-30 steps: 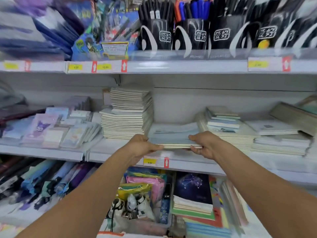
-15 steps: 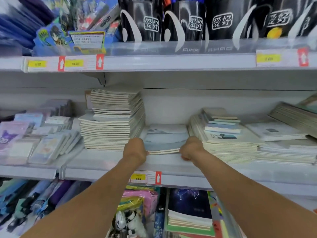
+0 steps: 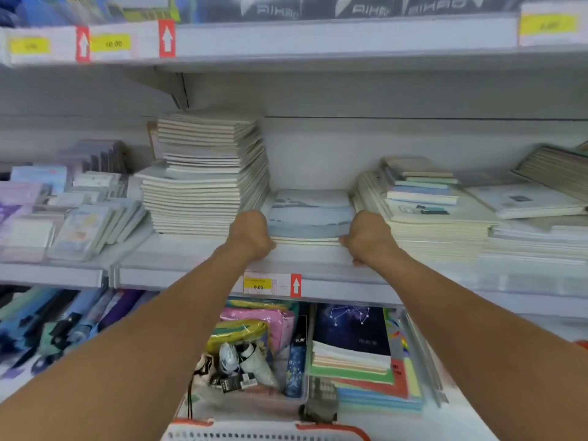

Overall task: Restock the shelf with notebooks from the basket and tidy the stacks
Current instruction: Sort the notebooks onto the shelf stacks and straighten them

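A thin pile of pale blue notebooks lies on the middle shelf, in the gap between a tall stack on its left and a lower, wider stack on its right. My left hand grips the pile's left front corner. My right hand grips its right front corner. Both fists are closed against the pile's edges. The white basket with an orange rim shows at the bottom edge.
Small packaged notepads fill the shelf's left part, and slanted notebooks lean at the far right. The upper shelf edge hangs overhead. Below lie pouches, a dark starry notebook pile and umbrellas.
Both hands have pushed the blue notebook pile from the shelf's front lip back into the gap between the two stacks. The camera has moved closer to the shelf.
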A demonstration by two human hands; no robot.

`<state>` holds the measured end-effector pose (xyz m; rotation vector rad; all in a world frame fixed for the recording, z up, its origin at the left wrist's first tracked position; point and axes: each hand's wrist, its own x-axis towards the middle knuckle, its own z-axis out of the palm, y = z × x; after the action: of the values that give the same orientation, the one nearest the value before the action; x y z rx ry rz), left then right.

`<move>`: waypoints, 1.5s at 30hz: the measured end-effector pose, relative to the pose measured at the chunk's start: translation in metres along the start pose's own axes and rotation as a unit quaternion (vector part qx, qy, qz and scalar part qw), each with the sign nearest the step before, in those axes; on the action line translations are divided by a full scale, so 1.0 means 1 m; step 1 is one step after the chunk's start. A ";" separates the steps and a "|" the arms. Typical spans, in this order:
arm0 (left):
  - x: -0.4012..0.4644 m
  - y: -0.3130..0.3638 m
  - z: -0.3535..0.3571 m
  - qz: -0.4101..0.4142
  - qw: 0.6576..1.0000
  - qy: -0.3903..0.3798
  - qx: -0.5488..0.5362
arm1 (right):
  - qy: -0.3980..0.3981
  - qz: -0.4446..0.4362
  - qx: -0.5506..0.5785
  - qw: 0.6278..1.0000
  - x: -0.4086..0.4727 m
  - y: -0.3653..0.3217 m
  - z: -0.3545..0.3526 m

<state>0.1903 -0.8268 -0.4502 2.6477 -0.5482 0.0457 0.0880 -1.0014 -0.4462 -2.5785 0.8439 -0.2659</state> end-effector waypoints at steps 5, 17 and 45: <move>-0.079 -0.022 0.015 0.159 0.926 0.296 -0.174 | 0.322 -0.149 0.144 0.924 -0.089 0.006 0.020; -0.379 -0.231 0.289 -0.569 0.746 -0.175 -0.298 | -0.381 0.325 0.260 0.825 -0.298 0.140 0.375; -0.374 -0.226 0.290 -0.610 0.537 -0.039 -0.582 | -0.526 0.405 0.324 0.674 -0.304 0.159 0.372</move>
<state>-0.0826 -0.6236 -0.8484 1.1427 1.0314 -0.6213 -0.1250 -0.8147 -0.8650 -1.1063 1.0050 0.9317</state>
